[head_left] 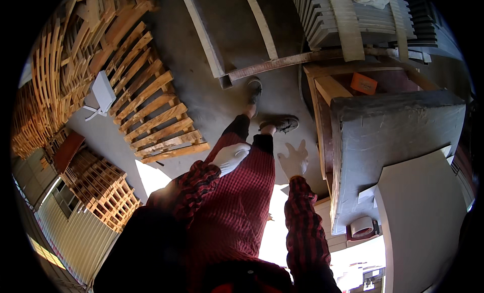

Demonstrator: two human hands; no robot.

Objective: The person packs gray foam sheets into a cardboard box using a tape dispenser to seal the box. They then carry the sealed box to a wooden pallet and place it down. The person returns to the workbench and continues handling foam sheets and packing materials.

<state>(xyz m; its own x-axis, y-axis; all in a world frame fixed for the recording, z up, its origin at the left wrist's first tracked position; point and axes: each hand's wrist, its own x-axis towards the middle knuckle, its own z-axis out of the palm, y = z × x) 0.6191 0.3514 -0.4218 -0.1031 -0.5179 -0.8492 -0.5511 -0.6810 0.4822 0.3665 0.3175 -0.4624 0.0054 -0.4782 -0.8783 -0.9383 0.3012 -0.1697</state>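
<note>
I look down at my own legs in red trousers and dark shoes (280, 124) on a grey concrete floor. My left hand (230, 157), in a white glove, rests loosely curled against my left thigh and holds nothing. My right hand (294, 159), also white-gloved, hangs in the air with fingers spread, empty, a little left of a wooden frame (322, 91) carrying a large grey slab (393, 137). Both sleeves are red and black plaid.
Wooden pallets (151, 111) lie and stack to the left, with a white box (103, 91) on them. Grey boards and a stack of grey panels (348, 16) lie ahead. A tape roll (361, 225) sits by the slab's near end, next to a pale board (423, 217).
</note>
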